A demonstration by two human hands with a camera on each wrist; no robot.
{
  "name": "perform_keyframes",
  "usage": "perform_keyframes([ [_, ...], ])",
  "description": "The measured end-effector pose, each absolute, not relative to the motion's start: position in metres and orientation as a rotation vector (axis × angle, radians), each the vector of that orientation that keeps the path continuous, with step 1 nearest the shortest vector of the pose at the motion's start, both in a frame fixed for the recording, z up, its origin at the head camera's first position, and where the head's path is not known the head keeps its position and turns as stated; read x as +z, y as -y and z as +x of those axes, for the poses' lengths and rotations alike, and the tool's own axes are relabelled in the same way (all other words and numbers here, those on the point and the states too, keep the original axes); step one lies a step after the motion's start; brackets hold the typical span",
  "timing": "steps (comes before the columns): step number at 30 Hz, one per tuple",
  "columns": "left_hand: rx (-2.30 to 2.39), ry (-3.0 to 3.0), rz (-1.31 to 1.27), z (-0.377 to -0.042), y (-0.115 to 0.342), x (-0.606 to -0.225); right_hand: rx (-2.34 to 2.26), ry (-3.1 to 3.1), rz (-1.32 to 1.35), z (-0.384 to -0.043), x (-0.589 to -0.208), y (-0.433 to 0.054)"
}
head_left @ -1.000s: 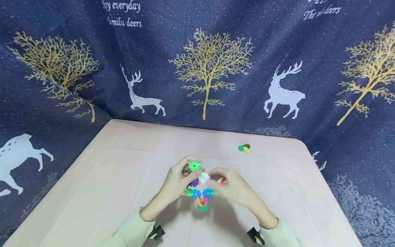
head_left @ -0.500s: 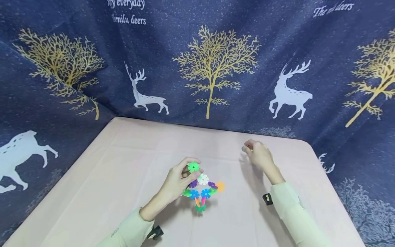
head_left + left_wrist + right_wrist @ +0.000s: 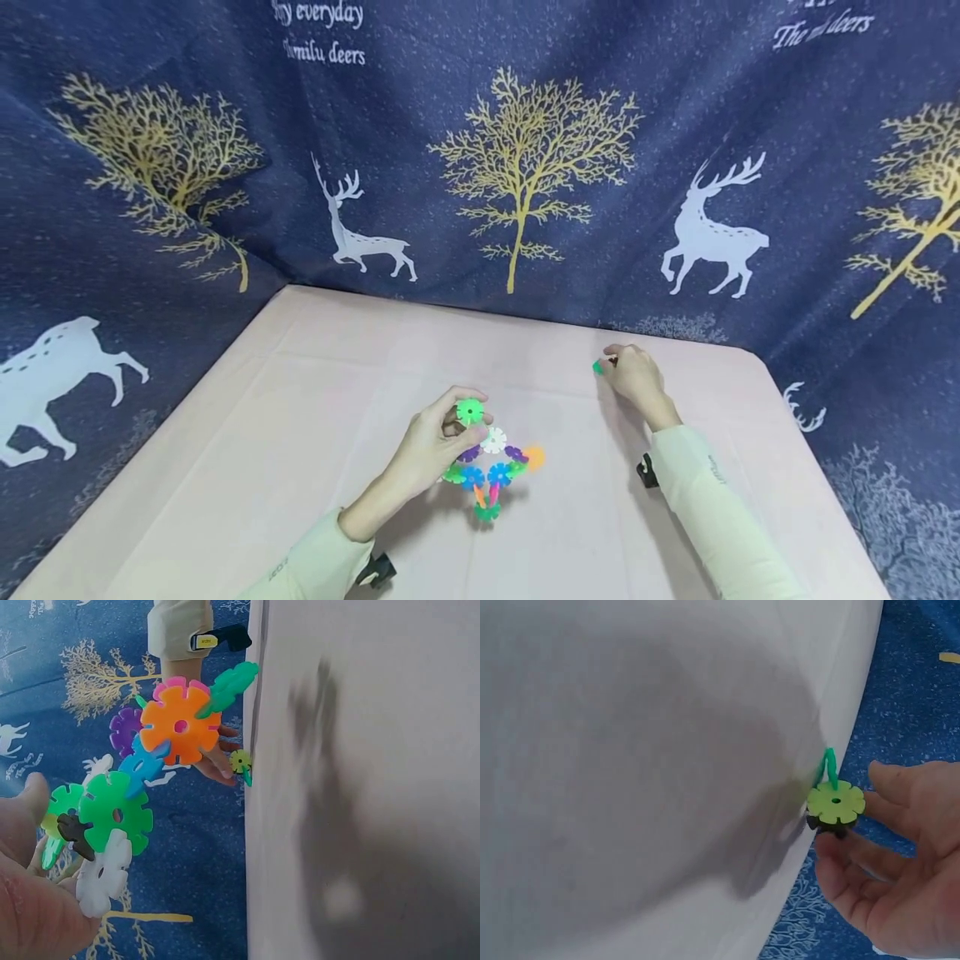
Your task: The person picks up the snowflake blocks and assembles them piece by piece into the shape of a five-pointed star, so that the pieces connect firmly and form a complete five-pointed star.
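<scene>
My left hand holds up a linked figure of snowflake building discs, pinching it near the bright green disc at its top. Below hang blue discs, a white disc and purple ones. An orange disc sticks out at the right. In the left wrist view, the thumb and fingers lie beside a brown disc. At the far right, my right hand is at a few loose discs. In the right wrist view, its parted fingers surround a yellow-green disc with brown beneath; the thumb stands apart.
A pale pink cloth covers the table. Behind it hangs a dark blue curtain printed with deer and trees. The loose discs lie toward the table's far right edge. Black wrist straps sit below both sleeves.
My right hand has left the linked figure and reached to the loose discs at the far right. The orange disc now shows on the figure's right side. My left hand has stayed put.
</scene>
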State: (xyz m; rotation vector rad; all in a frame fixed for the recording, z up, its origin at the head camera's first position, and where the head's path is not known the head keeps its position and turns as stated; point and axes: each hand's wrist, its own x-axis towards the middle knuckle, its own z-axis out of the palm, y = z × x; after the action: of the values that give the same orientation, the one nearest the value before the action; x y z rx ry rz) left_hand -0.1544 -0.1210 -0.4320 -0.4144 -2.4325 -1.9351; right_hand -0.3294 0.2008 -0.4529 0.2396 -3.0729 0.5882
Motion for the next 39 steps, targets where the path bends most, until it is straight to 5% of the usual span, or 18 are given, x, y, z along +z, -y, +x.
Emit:
perform_keyframes([
  [28, -1.89, 2.498, -0.448, -0.147, 0.117, -0.428, 0.705, 3.316, 0.177, -0.28, -0.444, -0.198],
  [39, -1.867, 2.516, -0.472, -0.148, 0.118, -0.431, 1.02, 3.025, 0.429, -0.247, -0.419, -0.182],
])
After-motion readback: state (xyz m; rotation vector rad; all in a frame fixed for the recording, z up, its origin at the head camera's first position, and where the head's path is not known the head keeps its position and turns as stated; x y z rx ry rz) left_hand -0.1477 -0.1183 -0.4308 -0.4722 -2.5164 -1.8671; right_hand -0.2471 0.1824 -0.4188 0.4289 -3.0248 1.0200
